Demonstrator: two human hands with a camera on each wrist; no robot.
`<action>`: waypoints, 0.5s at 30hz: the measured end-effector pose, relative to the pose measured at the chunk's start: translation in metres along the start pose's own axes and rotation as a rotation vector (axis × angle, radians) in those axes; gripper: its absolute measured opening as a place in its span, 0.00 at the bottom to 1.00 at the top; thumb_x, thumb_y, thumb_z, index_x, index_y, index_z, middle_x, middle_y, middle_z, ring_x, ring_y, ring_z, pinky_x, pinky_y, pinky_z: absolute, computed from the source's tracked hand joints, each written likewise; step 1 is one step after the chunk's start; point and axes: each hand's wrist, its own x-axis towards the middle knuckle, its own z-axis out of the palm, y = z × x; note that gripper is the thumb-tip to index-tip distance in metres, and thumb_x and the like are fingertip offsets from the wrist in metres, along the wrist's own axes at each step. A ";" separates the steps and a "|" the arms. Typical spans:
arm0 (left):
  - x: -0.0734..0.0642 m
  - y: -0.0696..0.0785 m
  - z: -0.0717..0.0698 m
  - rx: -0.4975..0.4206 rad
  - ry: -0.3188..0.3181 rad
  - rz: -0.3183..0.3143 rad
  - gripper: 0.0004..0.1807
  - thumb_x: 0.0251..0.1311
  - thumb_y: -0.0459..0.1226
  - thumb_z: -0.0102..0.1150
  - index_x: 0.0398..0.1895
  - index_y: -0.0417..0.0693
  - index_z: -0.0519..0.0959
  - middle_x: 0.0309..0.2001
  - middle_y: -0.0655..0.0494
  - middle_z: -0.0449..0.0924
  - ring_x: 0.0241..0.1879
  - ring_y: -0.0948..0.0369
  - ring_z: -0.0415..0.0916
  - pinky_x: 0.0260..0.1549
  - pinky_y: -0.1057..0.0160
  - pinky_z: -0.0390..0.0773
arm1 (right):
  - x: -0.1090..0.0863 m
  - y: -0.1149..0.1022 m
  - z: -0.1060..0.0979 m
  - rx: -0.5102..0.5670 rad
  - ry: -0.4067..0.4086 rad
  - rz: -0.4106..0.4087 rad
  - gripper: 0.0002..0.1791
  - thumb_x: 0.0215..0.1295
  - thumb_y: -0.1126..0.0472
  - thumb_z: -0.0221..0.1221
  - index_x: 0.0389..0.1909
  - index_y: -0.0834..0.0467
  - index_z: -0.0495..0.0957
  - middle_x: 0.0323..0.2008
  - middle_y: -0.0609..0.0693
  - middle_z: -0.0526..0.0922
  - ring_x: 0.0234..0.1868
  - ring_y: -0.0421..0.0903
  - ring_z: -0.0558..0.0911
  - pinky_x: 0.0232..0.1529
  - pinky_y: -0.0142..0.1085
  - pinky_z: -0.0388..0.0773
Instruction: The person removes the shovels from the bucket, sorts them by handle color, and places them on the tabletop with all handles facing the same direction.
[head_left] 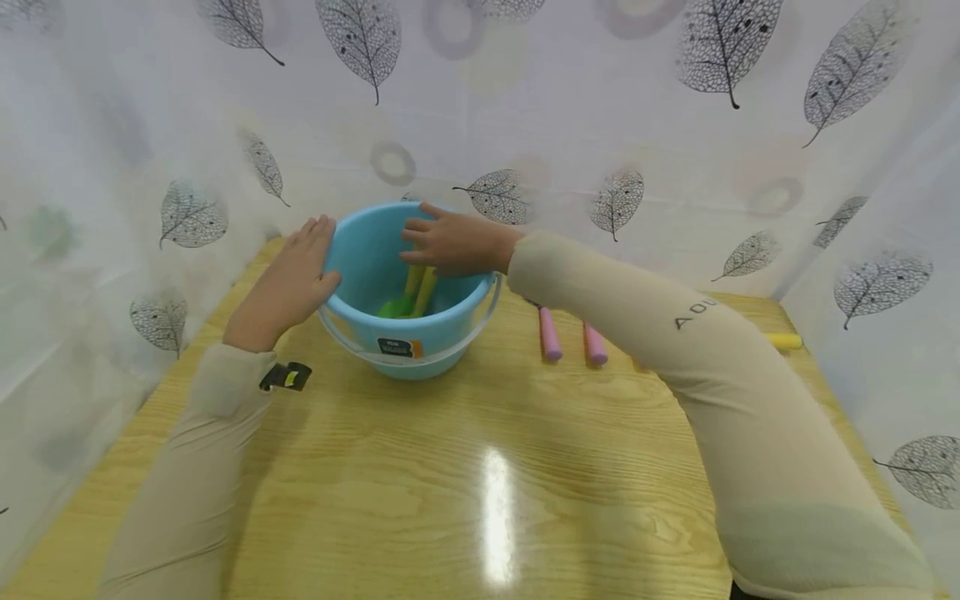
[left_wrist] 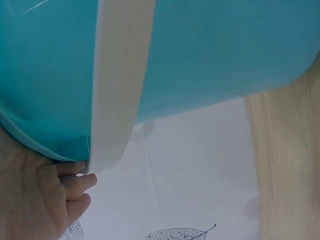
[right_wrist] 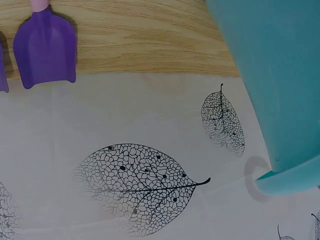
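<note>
A light blue bucket (head_left: 358, 332) stands upright on the table with its white handle (left_wrist: 118, 75) hanging down. My left hand (head_left: 288, 279) rests on the bucket's left rim, fingers extended; the left wrist view shows its fingertips by the rim. Over the bucket's mouth is my right hand (head_left: 457, 242), its fingers spread and loosely bent, with nothing seen in its grasp. Inside, below that hand, lie toy tools with yellow handles (head_left: 425, 293) and a green head (head_left: 395, 307); their exact kind is partly hidden. The right wrist view does not show the right hand.
Right of the bucket lie toy shovels with pink handles (head_left: 551, 336) and purple blades (right_wrist: 45, 50), partly behind my right sleeve. A yellow handle (head_left: 784, 341) shows at the table's right. A leaf-print curtain (head_left: 555, 108) surrounds the wooden table (head_left: 390, 467).
</note>
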 end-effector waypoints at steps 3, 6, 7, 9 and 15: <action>0.000 0.000 0.000 -0.002 -0.003 -0.002 0.37 0.64 0.37 0.38 0.72 0.29 0.39 0.73 0.31 0.39 0.73 0.39 0.35 0.72 0.43 0.38 | 0.006 0.001 0.005 -0.004 -0.005 -0.017 0.23 0.60 0.56 0.59 0.57 0.55 0.70 0.54 0.57 0.74 0.59 0.54 0.71 0.66 0.50 0.63; 0.000 0.001 0.000 -0.001 -0.004 -0.002 0.37 0.64 0.37 0.37 0.72 0.29 0.39 0.73 0.31 0.38 0.73 0.38 0.35 0.72 0.43 0.38 | 0.010 0.001 0.009 0.011 -0.023 -0.023 0.25 0.60 0.56 0.58 0.59 0.55 0.69 0.56 0.56 0.74 0.60 0.54 0.70 0.66 0.50 0.62; 0.000 0.001 0.000 -0.003 -0.004 -0.001 0.37 0.64 0.37 0.37 0.72 0.29 0.39 0.73 0.31 0.38 0.73 0.38 0.35 0.72 0.42 0.38 | 0.011 0.001 0.011 0.017 -0.031 -0.023 0.25 0.61 0.56 0.58 0.60 0.55 0.68 0.56 0.56 0.74 0.61 0.54 0.70 0.67 0.50 0.62; 0.000 0.001 0.001 -0.003 -0.005 0.001 0.37 0.64 0.37 0.37 0.72 0.29 0.39 0.73 0.31 0.38 0.73 0.38 0.35 0.72 0.42 0.38 | 0.013 0.001 0.012 0.034 -0.053 -0.018 0.26 0.61 0.57 0.57 0.61 0.55 0.67 0.58 0.56 0.74 0.62 0.54 0.70 0.68 0.51 0.60; 0.001 -0.002 0.002 0.001 -0.007 0.002 0.37 0.64 0.37 0.37 0.72 0.29 0.38 0.73 0.32 0.37 0.73 0.39 0.34 0.72 0.43 0.38 | 0.018 0.002 0.015 0.040 -0.137 0.003 0.28 0.64 0.56 0.55 0.65 0.53 0.65 0.60 0.54 0.74 0.64 0.54 0.68 0.72 0.52 0.54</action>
